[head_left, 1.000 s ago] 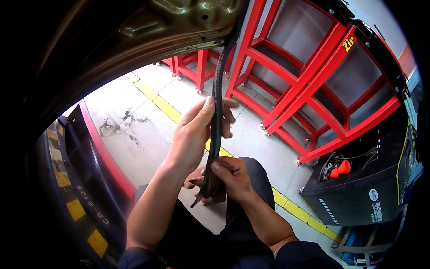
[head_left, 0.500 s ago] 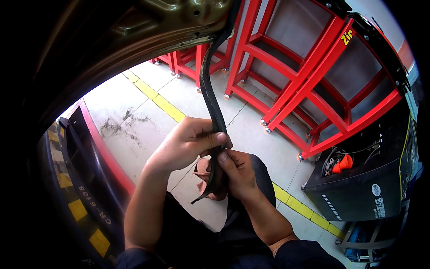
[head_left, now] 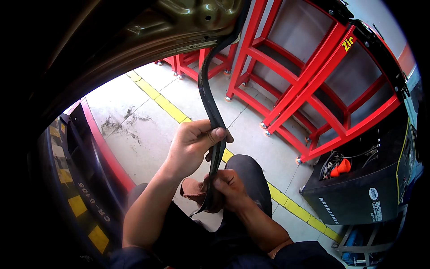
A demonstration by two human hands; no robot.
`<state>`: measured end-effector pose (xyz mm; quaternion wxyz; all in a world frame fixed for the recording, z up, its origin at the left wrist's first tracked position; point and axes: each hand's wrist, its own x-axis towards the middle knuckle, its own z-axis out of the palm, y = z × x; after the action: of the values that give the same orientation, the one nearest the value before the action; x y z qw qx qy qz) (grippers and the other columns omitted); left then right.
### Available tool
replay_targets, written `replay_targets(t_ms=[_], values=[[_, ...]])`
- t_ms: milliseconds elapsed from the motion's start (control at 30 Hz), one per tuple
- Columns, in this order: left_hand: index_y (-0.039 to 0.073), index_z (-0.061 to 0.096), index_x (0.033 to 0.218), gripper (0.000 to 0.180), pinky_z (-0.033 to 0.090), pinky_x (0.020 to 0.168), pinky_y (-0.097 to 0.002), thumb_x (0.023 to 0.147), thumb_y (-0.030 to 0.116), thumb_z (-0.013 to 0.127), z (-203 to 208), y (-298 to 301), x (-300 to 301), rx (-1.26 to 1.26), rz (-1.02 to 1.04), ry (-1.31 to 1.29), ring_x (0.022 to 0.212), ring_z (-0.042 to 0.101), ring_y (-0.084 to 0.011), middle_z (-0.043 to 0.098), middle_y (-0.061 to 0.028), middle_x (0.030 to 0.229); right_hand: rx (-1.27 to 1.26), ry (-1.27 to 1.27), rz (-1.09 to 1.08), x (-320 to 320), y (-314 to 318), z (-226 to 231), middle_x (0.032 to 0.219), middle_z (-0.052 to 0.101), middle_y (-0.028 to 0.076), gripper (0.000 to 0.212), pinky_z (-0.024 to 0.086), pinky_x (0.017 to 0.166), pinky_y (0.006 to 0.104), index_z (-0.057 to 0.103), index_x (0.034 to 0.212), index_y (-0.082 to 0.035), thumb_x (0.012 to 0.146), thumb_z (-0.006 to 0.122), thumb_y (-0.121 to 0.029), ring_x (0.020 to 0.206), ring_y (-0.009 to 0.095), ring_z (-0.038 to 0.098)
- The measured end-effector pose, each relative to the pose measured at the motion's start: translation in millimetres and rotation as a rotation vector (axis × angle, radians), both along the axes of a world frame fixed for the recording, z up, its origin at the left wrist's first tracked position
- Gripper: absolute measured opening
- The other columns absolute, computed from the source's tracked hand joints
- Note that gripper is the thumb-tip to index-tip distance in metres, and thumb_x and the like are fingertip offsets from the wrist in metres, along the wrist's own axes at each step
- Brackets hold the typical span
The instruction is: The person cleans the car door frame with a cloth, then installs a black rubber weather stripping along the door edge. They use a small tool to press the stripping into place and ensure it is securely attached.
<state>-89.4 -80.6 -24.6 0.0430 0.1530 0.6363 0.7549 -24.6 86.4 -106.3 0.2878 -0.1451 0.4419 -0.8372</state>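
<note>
A long black rubber seal strip (head_left: 206, 92) hangs from the edge of a bronze vehicle panel (head_left: 179, 22) and runs down between my hands. My left hand (head_left: 197, 141) is closed on it, thumb pressed on its face at mid-length. Lower down, near my knees, my right hand (head_left: 230, 188) is closed around the strip with a reddish-brown cloth (head_left: 193, 190) bunched against it. The strip's loose end pokes out below the cloth. Part of the strip is hidden behind the right fingers.
Red metal frames (head_left: 286, 71) on small feet stand ahead and to the right. A dark equipment box (head_left: 358, 193) with cables and an orange funnel-like piece (head_left: 341, 168) is at right. Yellow floor lines cross the tiles. A black-and-yellow marked lift part (head_left: 85, 188) lies at left.
My right hand has slid down along the strip with the cloth, away from the left hand. My left hand keeps its hold, almost in place. The view has shifted slightly.
</note>
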Motion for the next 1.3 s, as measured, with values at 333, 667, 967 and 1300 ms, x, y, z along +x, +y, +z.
replay_targets(t_ms=[333, 667, 967, 1300], values=[[-0.003, 0.074, 0.105, 0.033, 0.050, 0.076, -0.0251, 0.106, 0.028, 0.064, -15.0, -5.5, -14.7, 0.325, -0.103, -0.037, 0.083, 0.062, -0.0099, 0.073, -0.0070, 0.094, 0.053, -0.151, 0.115, 35.4, -12.9, -35.4, 0.098, 0.077, 0.012, 0.019, 0.058, 0.073, 0.0282, 0.072, 0.112, 0.003, 0.103, 0.065, -0.012, 0.082, 0.015, 0.072], [-0.005, 0.072, 0.116, 0.038, 0.053, 0.072, -0.0274, 0.104, 0.030, 0.066, -3.0, -5.0, -18.1, -0.119, -0.396, -0.064, 0.075, 0.064, -0.0129, 0.072, -0.0098, 0.093, 0.295, 0.001, -0.250, 21.7, 16.9, 13.1, 0.093, 0.073, 0.012, 0.018, 0.055, 0.067, 0.0276, 0.069, 0.111, 0.009, 0.104, 0.060, -0.004, 0.074, 0.015, 0.069], [-0.006, 0.072, 0.112, 0.030, 0.058, 0.082, -0.0286, 0.098, 0.019, 0.074, 4.3, -3.6, -19.3, -0.231, -0.366, -0.185, 0.087, 0.072, -0.0176, 0.075, -0.0098, 0.093, 0.473, 0.203, -0.544, -7.5, 58.8, 8.6, 0.105, 0.072, 0.008, 0.052, 0.051, 0.091, 0.0293, 0.057, 0.141, 0.005, 0.114, 0.041, -0.036, 0.098, 0.014, 0.065], [-0.004, 0.069, 0.111, 0.023, 0.060, 0.072, -0.0249, 0.089, -0.003, 0.078, 4.4, -0.5, -15.4, -0.069, -0.143, -0.060, 0.081, 0.074, -0.0175, 0.076, -0.0119, 0.098, -0.204, -0.062, -0.404, -40.0, 43.7, 56.0, 0.130, 0.066, 0.017, 0.072, 0.048, 0.108, 0.0430, 0.047, 0.148, 0.004, 0.112, 0.027, -0.056, 0.121, 0.026, 0.064]])
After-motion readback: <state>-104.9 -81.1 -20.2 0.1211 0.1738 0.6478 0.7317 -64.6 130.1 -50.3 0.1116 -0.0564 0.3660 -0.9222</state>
